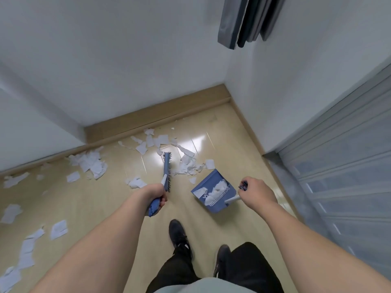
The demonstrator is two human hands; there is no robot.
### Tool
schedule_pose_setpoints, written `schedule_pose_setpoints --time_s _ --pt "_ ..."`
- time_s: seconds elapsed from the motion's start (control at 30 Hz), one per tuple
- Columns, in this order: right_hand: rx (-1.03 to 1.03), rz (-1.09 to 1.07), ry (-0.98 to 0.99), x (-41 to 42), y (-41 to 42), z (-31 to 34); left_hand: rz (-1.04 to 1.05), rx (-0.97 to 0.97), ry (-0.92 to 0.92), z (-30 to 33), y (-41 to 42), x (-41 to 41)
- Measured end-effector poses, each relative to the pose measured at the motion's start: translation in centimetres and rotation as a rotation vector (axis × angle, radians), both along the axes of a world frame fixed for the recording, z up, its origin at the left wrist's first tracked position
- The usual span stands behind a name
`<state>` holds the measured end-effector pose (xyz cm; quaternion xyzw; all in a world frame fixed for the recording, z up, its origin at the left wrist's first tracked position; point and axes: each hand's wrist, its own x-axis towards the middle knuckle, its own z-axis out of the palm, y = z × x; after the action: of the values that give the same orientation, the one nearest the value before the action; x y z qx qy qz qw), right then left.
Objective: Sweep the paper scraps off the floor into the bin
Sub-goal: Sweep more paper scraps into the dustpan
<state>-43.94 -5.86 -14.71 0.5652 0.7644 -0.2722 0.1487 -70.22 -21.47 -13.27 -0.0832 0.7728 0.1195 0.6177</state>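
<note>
Bottom centre of frame: dark trousers [243, 269] and two black shoes [179, 235] on the tan floor [105, 208].

Left hand [155, 194], just left of centre, was wrapped tight around the blue handle of the broom [167, 168]. The brush head pointed up-frame; bristles down at the floor next to a heap of scraps.

Right hand [257, 192], right of centre, was curled around the top of the dustpan's white handle [231, 200]. Fingers mostly hidden behind the back of the hand.

The blue dustpan [213, 192] sat on the floor between the two hands, closer to the right one, open mouth facing up-frame. Some white scraps were already inside, against the comb teeth.

Paper scraps [188, 163] were still all over the floor: a heap just above the dustpan mouth and right of the brush head, a small clump [135, 182] left of the broom, a bigger pile [91, 163] at centre left near the skirting, loose pieces down the lower-left edge, more [152, 140] along the far skirting.

Further up: wooden skirting board [158, 115], white walls meeting in a corner. Right edge: grey ribbed panel [338, 166]. Top right: dark grey fabric [243, 22] hanging. No bin visible in frame.
</note>
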Motion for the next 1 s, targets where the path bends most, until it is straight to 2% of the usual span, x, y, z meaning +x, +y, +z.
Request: schedule_pose_setpoints --time_s 0.2,0.43,0.6,0.8,1.0 --pt "-0.018 -0.001 0.001 -0.3 7.5 -2.4 0.008 -0.106 0.014 -2.0 6.2 0.0" --pt "-0.088 0.16 -0.038 0.2 18.7 -6.8 -0.07 -0.225 0.024 -7.0 14.1 0.5" --pt "-0.095 0.238 -0.044 -0.4 24.6 -8.8 -0.33 -0.23 -0.026 -8.8 19.4 4.4" --pt "-0.1 0.239 -0.04 -0.3 27.8 -9.8 -0.622 -0.268 -0.152 -9.0 23.9 10.8" --pt "-0.099 0.268 -0.037 0.1 27.0 -9.3 -0.977 -0.24 -0.098 -6.2 25.8 12.4"
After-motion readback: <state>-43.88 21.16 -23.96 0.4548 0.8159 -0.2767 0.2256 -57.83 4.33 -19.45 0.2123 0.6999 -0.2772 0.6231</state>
